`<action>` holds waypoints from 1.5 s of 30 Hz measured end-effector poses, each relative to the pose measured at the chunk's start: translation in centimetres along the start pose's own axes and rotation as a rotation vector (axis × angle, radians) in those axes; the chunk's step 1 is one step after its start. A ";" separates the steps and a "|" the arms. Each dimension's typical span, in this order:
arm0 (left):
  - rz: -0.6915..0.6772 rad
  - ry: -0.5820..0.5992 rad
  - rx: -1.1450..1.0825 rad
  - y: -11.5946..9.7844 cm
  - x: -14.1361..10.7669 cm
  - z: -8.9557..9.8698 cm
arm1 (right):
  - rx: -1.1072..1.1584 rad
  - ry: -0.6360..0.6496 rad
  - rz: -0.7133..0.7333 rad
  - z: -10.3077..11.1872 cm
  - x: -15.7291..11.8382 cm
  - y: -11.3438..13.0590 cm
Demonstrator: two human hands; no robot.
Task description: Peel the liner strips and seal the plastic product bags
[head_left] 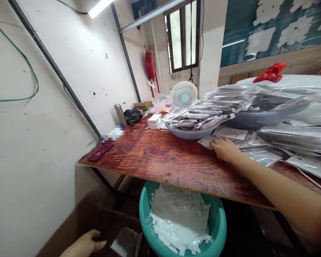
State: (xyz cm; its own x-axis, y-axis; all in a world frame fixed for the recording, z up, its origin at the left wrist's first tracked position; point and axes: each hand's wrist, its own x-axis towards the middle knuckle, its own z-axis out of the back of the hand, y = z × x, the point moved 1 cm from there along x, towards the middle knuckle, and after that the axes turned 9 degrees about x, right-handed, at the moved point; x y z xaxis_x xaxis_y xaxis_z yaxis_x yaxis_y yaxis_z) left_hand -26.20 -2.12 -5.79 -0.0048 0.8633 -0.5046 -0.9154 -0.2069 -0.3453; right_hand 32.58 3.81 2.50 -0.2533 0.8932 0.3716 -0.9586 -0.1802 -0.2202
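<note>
My right hand (226, 150) reaches over the wooden table, its fingers curled over the left edge of a flat packet in clear plastic (204, 141). More flat packets (262, 155) lie beside and under my wrist. My left hand (87, 244) hangs low at the bottom left, below the tabletop, with thumb and fingers apart and nothing between them. A grey plastic-wrapped packet (124, 241) lies just right of it, apart from the fingers, in or by a brown cardboard box (69, 228).
Under the table edge stands a teal tub (146, 217) full of white strips. Basins (188, 134) heaped with plastic-sleeved packets crowd the table (149, 153). Further back are a white fan (183, 94), a metal flask (120, 115) and small white boxes (154, 121). A purple power strip (101, 152) lies left.
</note>
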 end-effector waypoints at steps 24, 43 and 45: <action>-0.864 -0.514 0.347 -32.4 -0.9 -2.3 | 0.318 0.204 -0.163 3.2 -3.5 7.0; -0.921 0.105 -0.839 -34.1 -1.8 -3.0 | 1.702 0.038 -0.213 9.8 -0.5 3.9; -0.831 0.316 -0.989 -34.1 -2.7 -3.8 | 1.824 -0.120 -0.342 9.3 -0.9 4.2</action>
State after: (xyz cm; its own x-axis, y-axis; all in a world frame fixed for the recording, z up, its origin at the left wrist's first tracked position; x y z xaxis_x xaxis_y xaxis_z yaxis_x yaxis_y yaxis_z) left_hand 6.56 0.89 4.38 0.6258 0.7797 0.0209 0.0766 -0.0348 -0.9965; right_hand 27.55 -1.61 9.66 0.0277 0.9661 0.2568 0.1202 -0.2583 0.9586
